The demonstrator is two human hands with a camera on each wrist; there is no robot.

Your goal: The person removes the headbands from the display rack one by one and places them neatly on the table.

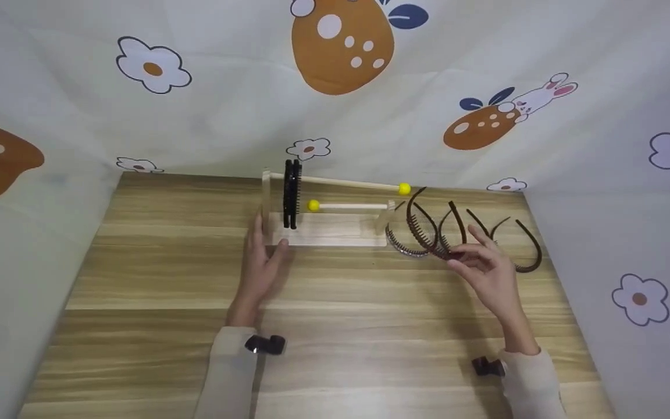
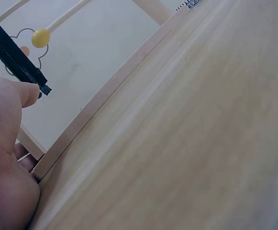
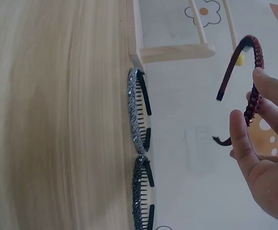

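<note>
In the head view a wooden stand [image 1: 335, 230] has two rods with yellow ends. Black headbands [image 1: 292, 195] hang side by side on its upper rod, near the left upright. My left hand [image 1: 259, 270] holds the stand's left end, the thumb in front; in the left wrist view the thumb of that hand [image 2: 7, 143] is close below the black headbands [image 2: 16, 57]. Lifted off the table, a dark red toothed headband [image 1: 410, 218] is pinched between the thumb and fingers of my right hand [image 1: 489, 279]. The right wrist view shows this headband [image 3: 259, 52] beaded on its outside.
Several headbands stand or lie on the table right of the stand, among them a glittery one [image 1: 407, 252] and a dark one [image 1: 537, 247] at the far right. A patterned cloth [image 1: 224, 105] hangs behind the table [image 1: 166, 326].
</note>
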